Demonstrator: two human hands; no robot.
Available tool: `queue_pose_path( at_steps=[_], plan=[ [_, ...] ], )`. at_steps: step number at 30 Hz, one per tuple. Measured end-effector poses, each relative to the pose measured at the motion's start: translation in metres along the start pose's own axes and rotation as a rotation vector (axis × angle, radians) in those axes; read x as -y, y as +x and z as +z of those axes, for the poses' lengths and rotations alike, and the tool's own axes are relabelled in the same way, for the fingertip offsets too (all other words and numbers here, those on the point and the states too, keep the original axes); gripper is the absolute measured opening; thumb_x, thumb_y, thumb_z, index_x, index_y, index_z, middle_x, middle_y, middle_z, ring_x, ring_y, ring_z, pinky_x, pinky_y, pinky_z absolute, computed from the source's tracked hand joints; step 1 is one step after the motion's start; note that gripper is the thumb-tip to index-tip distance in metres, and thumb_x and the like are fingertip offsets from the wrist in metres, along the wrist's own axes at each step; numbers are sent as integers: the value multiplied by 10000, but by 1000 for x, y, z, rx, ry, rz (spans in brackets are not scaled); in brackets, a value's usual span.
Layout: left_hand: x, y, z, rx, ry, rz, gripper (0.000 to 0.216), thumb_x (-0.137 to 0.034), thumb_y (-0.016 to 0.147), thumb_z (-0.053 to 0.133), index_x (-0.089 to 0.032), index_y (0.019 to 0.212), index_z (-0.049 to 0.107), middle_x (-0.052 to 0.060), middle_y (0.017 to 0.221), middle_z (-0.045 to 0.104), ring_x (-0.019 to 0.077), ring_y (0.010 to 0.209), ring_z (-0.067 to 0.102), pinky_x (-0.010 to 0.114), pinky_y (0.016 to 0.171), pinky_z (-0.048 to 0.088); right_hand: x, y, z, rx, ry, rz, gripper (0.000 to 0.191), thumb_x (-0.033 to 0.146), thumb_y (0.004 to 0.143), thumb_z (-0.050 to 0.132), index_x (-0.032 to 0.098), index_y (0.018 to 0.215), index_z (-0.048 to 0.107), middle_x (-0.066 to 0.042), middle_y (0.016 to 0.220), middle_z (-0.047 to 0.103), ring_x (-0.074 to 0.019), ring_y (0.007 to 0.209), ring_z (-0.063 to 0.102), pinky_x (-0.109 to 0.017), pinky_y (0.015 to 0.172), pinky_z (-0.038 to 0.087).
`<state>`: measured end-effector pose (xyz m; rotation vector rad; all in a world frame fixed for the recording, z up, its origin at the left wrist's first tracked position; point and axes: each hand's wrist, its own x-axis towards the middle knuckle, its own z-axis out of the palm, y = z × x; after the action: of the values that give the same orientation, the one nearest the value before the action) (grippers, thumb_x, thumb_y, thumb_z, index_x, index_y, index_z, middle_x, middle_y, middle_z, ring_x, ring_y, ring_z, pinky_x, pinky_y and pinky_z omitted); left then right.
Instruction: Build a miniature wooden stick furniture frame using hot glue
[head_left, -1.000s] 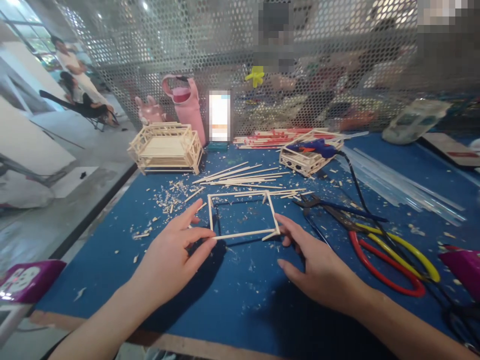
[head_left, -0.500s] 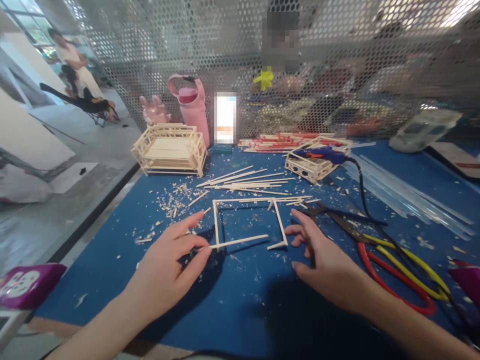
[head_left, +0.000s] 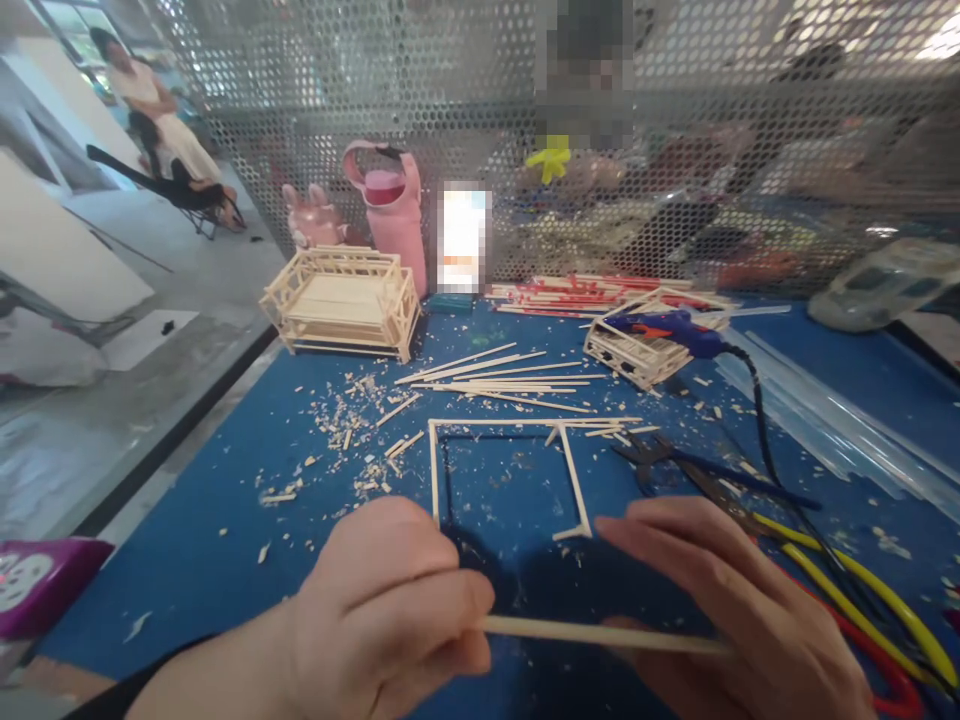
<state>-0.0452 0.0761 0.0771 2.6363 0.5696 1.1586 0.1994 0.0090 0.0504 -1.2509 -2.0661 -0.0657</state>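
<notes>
My left hand [head_left: 390,605], fingers curled closed, pinches one end of a thin wooden stick [head_left: 600,632] held level near the front of the table. The stick's far end reaches my right hand [head_left: 742,600]; whether it touches the palm is unclear. That hand's fingers are stretched out, apart from the thumb, which is partly behind the stick. Just beyond both hands lies a rectangular frame of glued wooden sticks [head_left: 499,423], its near left corner hidden by my left hand. A short piece juts inward at its near right corner.
Loose sticks [head_left: 510,383] and wood chips lie beyond the frame. A small wooden bench model [head_left: 337,300] stands at back left; a blue glue gun [head_left: 675,328] rests on another stick model [head_left: 637,360]. Pliers [head_left: 720,490], clear glue sticks [head_left: 817,410] and a pink bottle [head_left: 394,225] surround.
The stick has left the frame's near side and come toward me in my left hand, which has closed more. My right hand has moved nearer, to the stick's other end.
</notes>
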Motion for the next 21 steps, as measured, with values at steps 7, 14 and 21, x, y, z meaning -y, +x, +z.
queue_pose_path(
  at_steps=[7, 14, 21],
  plan=[
    [24, -7, 8, -75, -27, 62, 170, -244, 925, 453, -152, 899, 594, 38, 651, 620, 117, 569, 580, 244, 535, 522, -15, -21, 16, -128, 217, 278, 526, 153, 780, 538, 212, 1288, 414, -119, 1044, 563, -251, 940, 595, -368, 748, 527],
    [34, -9, 18, -129, -41, 28, 140, -210, 886, 530, -128, 903, 642, 52, 693, 630, 118, 621, 570, 239, 569, 486, -11, -6, 13, -105, 69, -55, 401, 61, 791, 485, 168, 1176, 513, -85, 925, 606, -198, 857, 605, -337, 744, 514],
    [30, -12, 18, -78, -138, -32, 124, -202, 866, 551, -178, 902, 667, 40, 694, 657, 128, 623, 572, 259, 606, 473, -14, 0, 20, -55, 124, 0, 254, 77, 820, 537, 233, 1003, 619, -24, 781, 669, -154, 722, 632, -296, 677, 519]
  ],
)
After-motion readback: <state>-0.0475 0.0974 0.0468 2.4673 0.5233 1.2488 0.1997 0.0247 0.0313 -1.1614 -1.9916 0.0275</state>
